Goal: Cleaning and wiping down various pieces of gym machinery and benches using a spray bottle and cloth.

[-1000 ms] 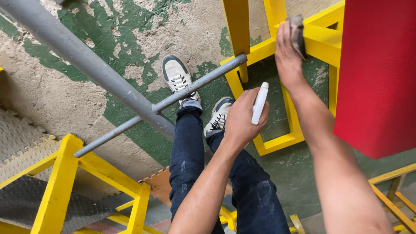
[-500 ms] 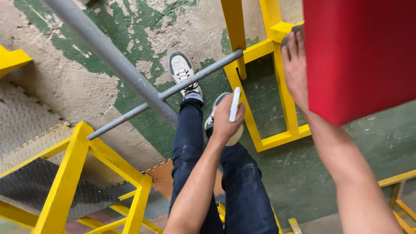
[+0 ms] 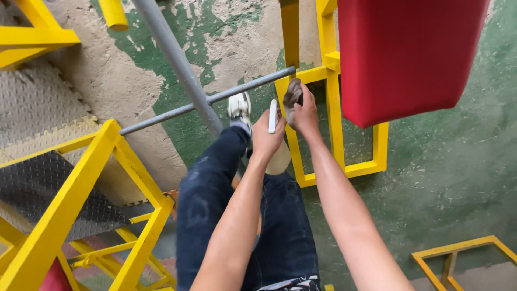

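Note:
My left hand (image 3: 265, 139) grips a white spray bottle (image 3: 273, 116) held upright, its round base (image 3: 279, 159) showing below the palm. My right hand (image 3: 301, 112) is closed on a dark grey rag (image 3: 291, 96) and sits right beside the left hand, close to the left upright of a yellow metal frame (image 3: 329, 108). A red padded panel (image 3: 404, 54) is mounted on that frame, to the right of both hands. My legs in dark jeans (image 3: 231, 210) hang below, with one white shoe (image 3: 239, 106) visible on the floor.
Grey metal pipes (image 3: 180, 64) cross in front of my legs. Yellow steps with grey tread plates (image 3: 48, 178) stand at the left. The concrete floor (image 3: 458, 161) has worn green paint. Another yellow frame (image 3: 458, 258) lies at bottom right.
My right hand with the rag came off the frame's top bar and moved down-left to the left hand. The view shifted, so the red panel now sits higher and more central.

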